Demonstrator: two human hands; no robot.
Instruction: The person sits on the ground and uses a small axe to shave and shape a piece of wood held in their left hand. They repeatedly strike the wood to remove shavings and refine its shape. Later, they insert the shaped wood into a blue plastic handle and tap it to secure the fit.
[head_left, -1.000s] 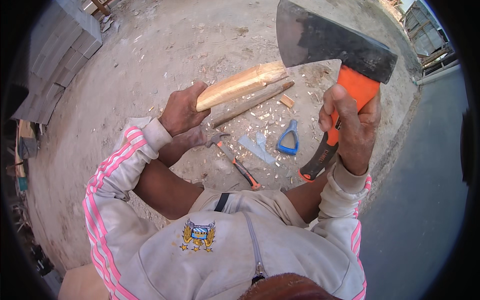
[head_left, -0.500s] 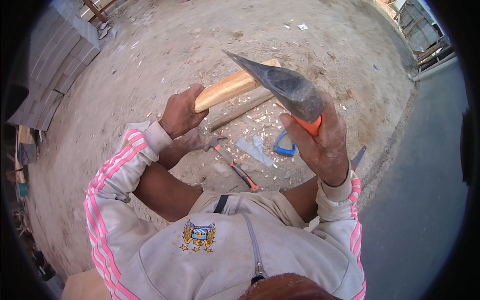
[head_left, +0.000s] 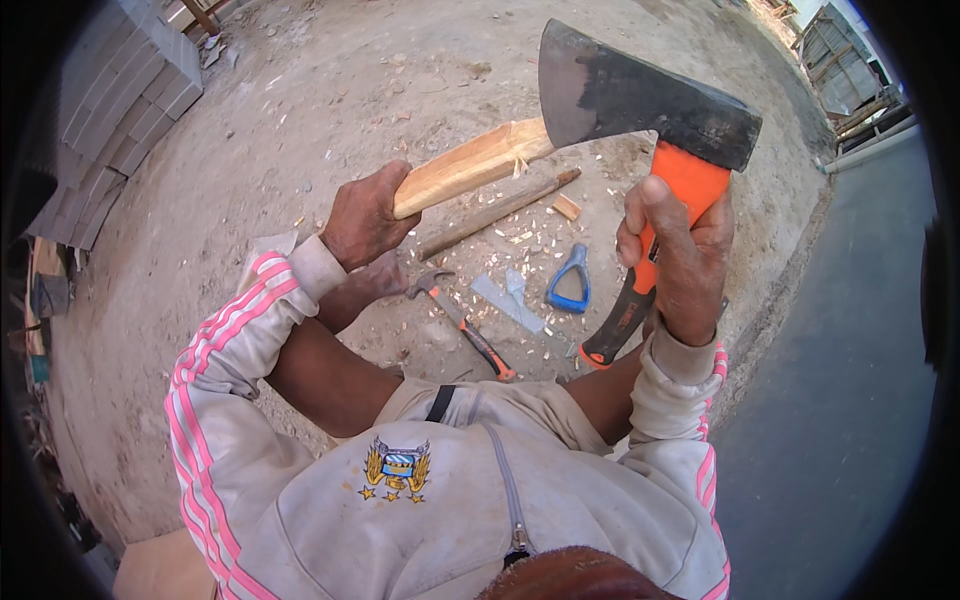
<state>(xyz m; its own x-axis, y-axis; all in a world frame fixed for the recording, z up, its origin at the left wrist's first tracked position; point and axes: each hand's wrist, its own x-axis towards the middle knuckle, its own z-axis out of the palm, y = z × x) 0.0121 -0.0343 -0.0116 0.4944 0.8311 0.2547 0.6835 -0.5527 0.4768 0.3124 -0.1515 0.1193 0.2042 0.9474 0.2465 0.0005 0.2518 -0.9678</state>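
Observation:
My left hand (head_left: 368,215) grips the near end of a pale split wood piece (head_left: 460,170), held tilted up to the right, with a small shaving hanging from its side. My right hand (head_left: 680,260) is closed around the orange and black handle of an axe (head_left: 640,85), whose dark head is side-on at the far end of the wood; whether they touch I cannot tell. Below lie a round stick (head_left: 500,210), a small wood block (head_left: 566,207), a claw hammer (head_left: 462,325), a blue D-shaped handle (head_left: 570,290) and translucent plastic pieces (head_left: 505,305) among pale chips.
My bare left foot (head_left: 375,280) rests near the hammer. Stacked grey blocks (head_left: 130,110) stand at upper left on the dirt ground (head_left: 290,70). A smooth grey strip (head_left: 820,380) runs along the right. Weathered boards (head_left: 840,75) stand at upper right.
Half a second ago the axe head was turned over, down on the wood; now it has risen and swung rightward to side-on. A shaving now hangs from the wood. My left hand has barely moved.

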